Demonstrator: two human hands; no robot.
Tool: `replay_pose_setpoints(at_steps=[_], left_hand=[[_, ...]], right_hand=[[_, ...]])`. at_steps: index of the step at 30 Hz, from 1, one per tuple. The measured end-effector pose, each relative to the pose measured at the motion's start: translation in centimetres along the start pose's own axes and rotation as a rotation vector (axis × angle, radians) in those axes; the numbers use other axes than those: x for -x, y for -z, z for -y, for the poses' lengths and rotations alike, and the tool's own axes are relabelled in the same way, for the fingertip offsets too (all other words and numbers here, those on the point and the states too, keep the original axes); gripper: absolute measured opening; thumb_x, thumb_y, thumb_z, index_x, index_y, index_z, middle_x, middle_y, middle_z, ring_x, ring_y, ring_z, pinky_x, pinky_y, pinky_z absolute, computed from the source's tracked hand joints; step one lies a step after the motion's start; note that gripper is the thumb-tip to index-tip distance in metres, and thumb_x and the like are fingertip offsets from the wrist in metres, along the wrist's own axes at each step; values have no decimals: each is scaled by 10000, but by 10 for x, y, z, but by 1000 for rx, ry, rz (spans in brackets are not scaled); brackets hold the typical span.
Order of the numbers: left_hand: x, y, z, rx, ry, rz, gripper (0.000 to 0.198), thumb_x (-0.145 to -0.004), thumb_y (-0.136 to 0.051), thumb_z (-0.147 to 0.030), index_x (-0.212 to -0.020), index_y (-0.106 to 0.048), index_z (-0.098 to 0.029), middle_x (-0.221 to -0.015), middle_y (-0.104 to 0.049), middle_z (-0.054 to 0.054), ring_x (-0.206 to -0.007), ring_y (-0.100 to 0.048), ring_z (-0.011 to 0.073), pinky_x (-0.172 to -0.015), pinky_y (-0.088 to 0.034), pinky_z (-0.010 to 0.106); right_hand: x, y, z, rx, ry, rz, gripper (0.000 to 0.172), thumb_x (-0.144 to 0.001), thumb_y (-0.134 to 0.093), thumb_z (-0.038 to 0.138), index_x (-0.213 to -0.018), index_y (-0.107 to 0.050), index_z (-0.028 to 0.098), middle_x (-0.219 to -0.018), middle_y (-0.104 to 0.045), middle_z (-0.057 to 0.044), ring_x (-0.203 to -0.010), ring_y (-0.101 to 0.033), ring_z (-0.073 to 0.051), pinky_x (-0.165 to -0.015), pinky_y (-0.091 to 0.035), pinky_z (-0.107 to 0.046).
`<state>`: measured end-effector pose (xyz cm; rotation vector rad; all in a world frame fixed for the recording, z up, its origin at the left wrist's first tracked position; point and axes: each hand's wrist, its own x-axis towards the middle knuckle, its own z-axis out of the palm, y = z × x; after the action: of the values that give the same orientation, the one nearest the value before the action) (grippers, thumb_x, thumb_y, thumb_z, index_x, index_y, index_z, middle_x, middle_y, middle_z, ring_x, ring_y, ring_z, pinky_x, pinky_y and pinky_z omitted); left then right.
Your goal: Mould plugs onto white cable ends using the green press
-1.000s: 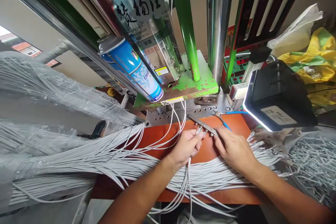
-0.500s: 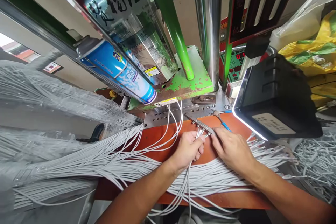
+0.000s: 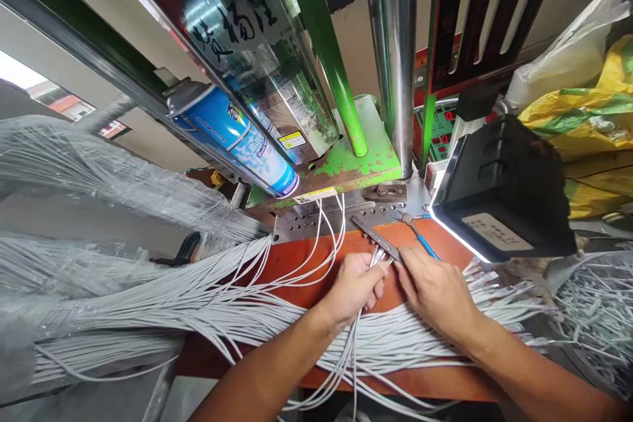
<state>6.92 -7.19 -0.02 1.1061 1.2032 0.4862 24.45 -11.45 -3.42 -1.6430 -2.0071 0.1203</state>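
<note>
My left hand is closed around a small bunch of light grey cables, which hang down toward the front edge. Their whitish ends stick up past my thumb, against a narrow metal bar with small pegs along its lower side. The near end of that bar is pinched in my right hand, between thumb and fingers. It slants up and left toward the machine's steel plate. My fingers hide whether the cable ends sit in the bar.
Many grey cables lie across the orange table. Blue-handled nippers lie behind my right hand. A green press with a spray can stands behind. At right are a black lamp and a heap of cable scraps.
The view has shifted slightly. The metal bar has turned a little, showing more of its flat face and less of the pegs. Both hands keep their holds.
</note>
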Motion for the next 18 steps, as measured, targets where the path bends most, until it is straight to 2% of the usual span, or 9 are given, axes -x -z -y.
replay_pose_setpoints(at_steps=[3,7,10,12,15,18], left_hand=[[0,0,0,-2,-5,9,320,-848,-672,-457,-764,-575,-164,-492,-538,-41,-329,-372,50,-327,-246,164],[-5,-2,6,-10,-78,-23,380,-860,-674,-519,-763,-547,-174,-492,-529,-46,-323,-357,47,-328,-231,168],[-8,5,3,-73,-104,81,442,-872,-655,-595,-799,-569,-167,-580,-611,0,-392,-496,86,-364,-334,185],[-9,13,-2,-158,-161,68,461,-893,-636,-609,-822,-604,-155,-638,-635,15,-474,-552,97,-430,-403,195],[-8,24,-7,-182,-228,-81,459,-955,-546,-603,-897,-624,-155,-553,-526,-49,-441,-424,62,-445,-341,179],[-7,27,-7,-95,-146,-51,437,-955,-524,-608,-920,-579,-177,-512,-453,-91,-380,-298,49,-401,-239,179]], right_hand=[[2,-2,-4,-114,14,32,263,-1062,-399,328,-907,-575,210,-799,-644,-39,-685,-587,-183,-633,-336,-316],[0,-3,-9,-237,22,99,263,-1068,-406,353,-910,-565,217,-815,-644,-32,-726,-604,-188,-695,-385,-315],[-3,-2,-9,-293,-36,123,266,-1069,-418,380,-941,-591,224,-839,-663,-34,-743,-620,-198,-703,-400,-323],[-4,-1,-9,-335,-106,101,265,-1068,-424,395,-997,-617,228,-852,-674,-38,-765,-636,-209,-719,-421,-328],[-5,0,-9,-379,-155,56,265,-1065,-433,410,-1030,-628,235,-862,-682,-44,-787,-650,-220,-750,-445,-336],[-5,-1,-10,-370,-143,70,259,-1063,-435,411,-1009,-621,239,-854,-684,-42,-777,-650,-219,-760,-450,-341]])
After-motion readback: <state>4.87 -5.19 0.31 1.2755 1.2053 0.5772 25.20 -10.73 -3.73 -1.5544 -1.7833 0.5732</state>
